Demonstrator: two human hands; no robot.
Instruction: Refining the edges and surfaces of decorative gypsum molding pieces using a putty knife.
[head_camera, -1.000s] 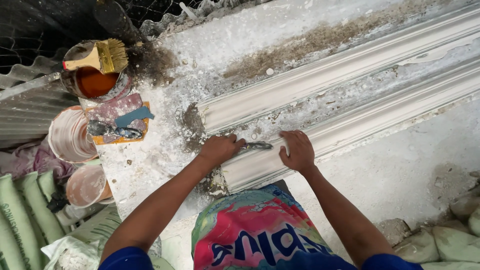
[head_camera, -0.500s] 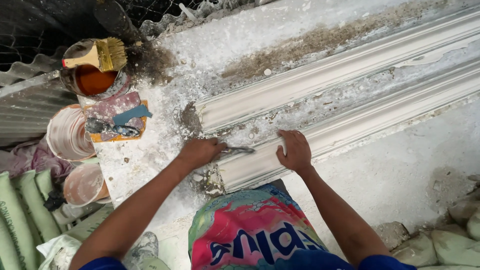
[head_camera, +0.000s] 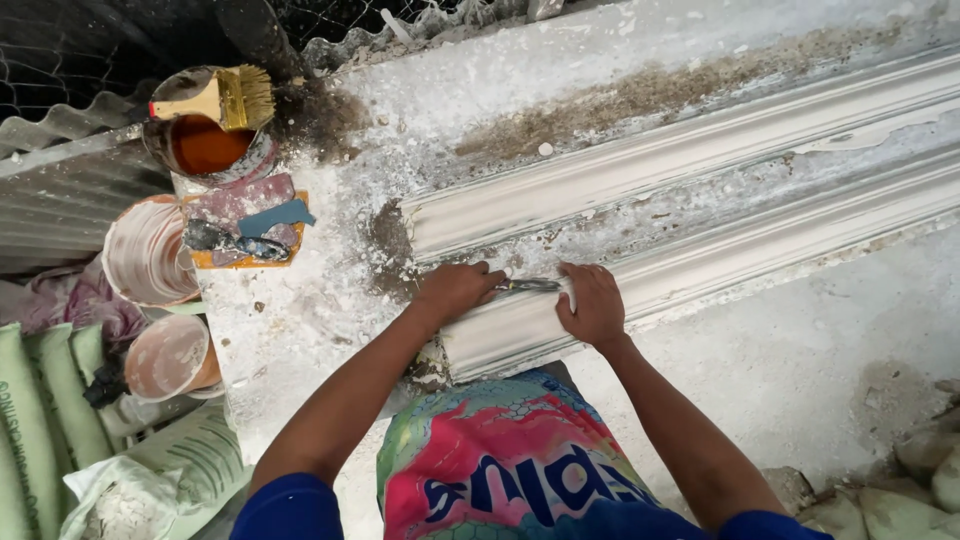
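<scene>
A long white plaster moulding (head_camera: 700, 190) lies across a plaster-dusted work table (head_camera: 300, 320), running from the near centre to the far right. My left hand (head_camera: 456, 290) is closed on a small metal scraper (head_camera: 530, 286) whose blade lies along the moulding's near end. My right hand (head_camera: 592, 303) presses flat on the rounded front edge of the moulding, just right of the blade tip. Both forearms reach in from the bottom over my colourful shirt.
A tin of orange liquid (head_camera: 205, 145) with a wide brush (head_camera: 215, 98) on it stands at the table's far left. A stained sponge block with small tools (head_camera: 245, 225) lies beside it. Two plaster-caked buckets (head_camera: 150, 255) and stacked sacks (head_camera: 40, 420) sit at left.
My left hand with the scraper drew back toward the left along the moulding, then returned rightward near my right hand. My right hand stayed on the moulding's front edge.
</scene>
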